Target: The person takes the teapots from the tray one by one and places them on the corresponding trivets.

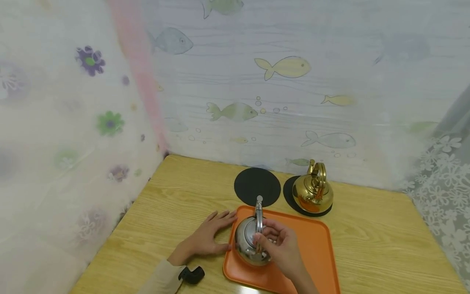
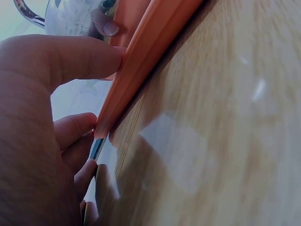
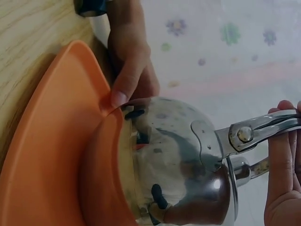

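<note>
Clearly, the right hand [image 1: 284,247] is clamped on the silver kettle [image 1: 243,241], lower middle of the frame.
The kettle's handle [image 1: 259,223] points up-frame toward a round black mat [image 1: 257,183]; the left hand [image 1: 206,237], fingers apart, touches the orange tray [image 1: 312,249] at its left rim.

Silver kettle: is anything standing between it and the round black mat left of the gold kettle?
Only the raised far rim of the orange tray visibly lies between the silver kettle and the round black mat. The gold kettle stands off to the right.
</note>
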`<state>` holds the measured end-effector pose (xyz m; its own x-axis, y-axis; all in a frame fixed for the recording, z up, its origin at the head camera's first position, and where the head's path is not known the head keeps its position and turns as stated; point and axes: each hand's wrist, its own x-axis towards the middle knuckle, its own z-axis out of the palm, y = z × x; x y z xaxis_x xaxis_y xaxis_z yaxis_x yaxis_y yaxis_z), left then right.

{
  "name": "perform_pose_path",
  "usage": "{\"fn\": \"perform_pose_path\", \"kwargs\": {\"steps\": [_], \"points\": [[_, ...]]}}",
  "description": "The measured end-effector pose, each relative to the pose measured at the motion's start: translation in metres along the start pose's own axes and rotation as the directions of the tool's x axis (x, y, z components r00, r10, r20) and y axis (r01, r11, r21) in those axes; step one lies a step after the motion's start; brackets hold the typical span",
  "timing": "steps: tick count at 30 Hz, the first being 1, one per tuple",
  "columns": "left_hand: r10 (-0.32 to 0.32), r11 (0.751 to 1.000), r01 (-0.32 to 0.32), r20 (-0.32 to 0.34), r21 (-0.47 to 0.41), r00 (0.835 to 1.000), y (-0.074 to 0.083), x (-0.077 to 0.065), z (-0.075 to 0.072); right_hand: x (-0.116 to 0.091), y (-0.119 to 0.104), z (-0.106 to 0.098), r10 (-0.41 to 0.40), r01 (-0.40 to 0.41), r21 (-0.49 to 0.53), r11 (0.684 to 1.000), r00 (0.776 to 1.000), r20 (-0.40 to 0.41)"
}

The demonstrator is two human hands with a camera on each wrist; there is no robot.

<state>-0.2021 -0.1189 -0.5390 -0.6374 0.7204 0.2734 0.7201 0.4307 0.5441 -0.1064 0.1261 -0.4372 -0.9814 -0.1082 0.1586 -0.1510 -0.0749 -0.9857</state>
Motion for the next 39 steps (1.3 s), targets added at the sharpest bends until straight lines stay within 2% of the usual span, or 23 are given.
{"fn": "perform_pose_path", "kwargs": {"steps": [9,18,25,39], "points": [[-0.014,1.000,0.014,0.003,-0.004,1.000,0.003,0.000,-0.002,0.000,-0.004,0.003,-0.021,0.021,-0.059,0.998,1.000,-0.006],[-0.007,1.000,0.007,-0.007,0.010,1.000,0.006,0.001,-0.002,0.000,-0.009,0.003,-0.011,0.010,-0.043,0.999,1.000,-0.010],[0.001,1.000,-0.001,-0.008,-0.004,1.000,0.004,0.000,-0.002,0.003,-0.014,0.001,-0.065,0.065,-0.034,0.997,0.998,0.000],[0.012,1.000,-0.012,-0.020,0.008,1.000,0.003,0.000,-0.001,0.018,-0.025,-0.002,-0.141,0.137,-0.058,0.989,0.986,-0.084]]}}
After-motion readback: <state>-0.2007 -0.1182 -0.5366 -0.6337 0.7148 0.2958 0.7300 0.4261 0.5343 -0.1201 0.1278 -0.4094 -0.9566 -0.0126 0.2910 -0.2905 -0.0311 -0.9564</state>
